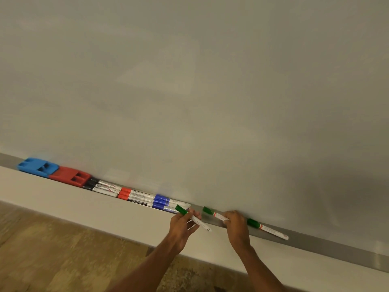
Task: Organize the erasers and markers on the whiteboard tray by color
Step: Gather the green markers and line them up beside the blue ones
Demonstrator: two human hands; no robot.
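Along the whiteboard tray (pixel 315 242), sorting runs from the left of the frame: blue eraser (pixel 37 167), red eraser (pixel 70 176), then black, red and blue markers bundled by cap colour. The left hand (pixel 183 225) pinches one green marker (pixel 192 218) lifted off the tray, probably to join the row's end. The right hand (pixel 236 225) seems closed on a second green marker (pixel 214 214); its grip is partly hidden. A third green marker (pixel 267 228) lies at lower right.

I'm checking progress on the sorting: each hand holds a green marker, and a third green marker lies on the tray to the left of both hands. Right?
Not quite. The third green marker lies on the tray to the right of both hands, as the head view shows. The left hand and right hand do each hold a green marker.
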